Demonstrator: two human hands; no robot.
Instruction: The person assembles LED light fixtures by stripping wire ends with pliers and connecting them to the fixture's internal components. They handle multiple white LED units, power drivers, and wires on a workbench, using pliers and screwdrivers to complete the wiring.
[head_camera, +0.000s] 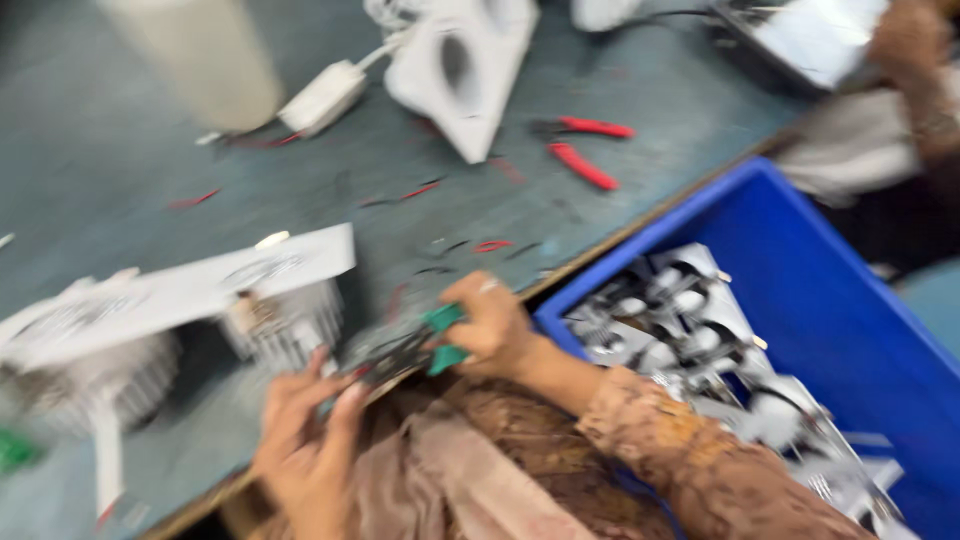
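My right hand (492, 325) grips green-handled pliers (443, 338) at lower centre; left hand (305, 425) pinches wires (385, 358) beside them, blue bin (800, 250) right.

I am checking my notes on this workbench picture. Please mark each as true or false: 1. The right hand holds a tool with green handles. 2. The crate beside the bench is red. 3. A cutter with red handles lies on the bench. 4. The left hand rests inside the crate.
1. The right hand holds a tool with green handles: true.
2. False. The crate is blue and holds metal light parts.
3. A cutter with red handles lies on the bench: true.
4. False. The left hand is at the bench edge, its fingers by the blurred wires at the tool's tip.
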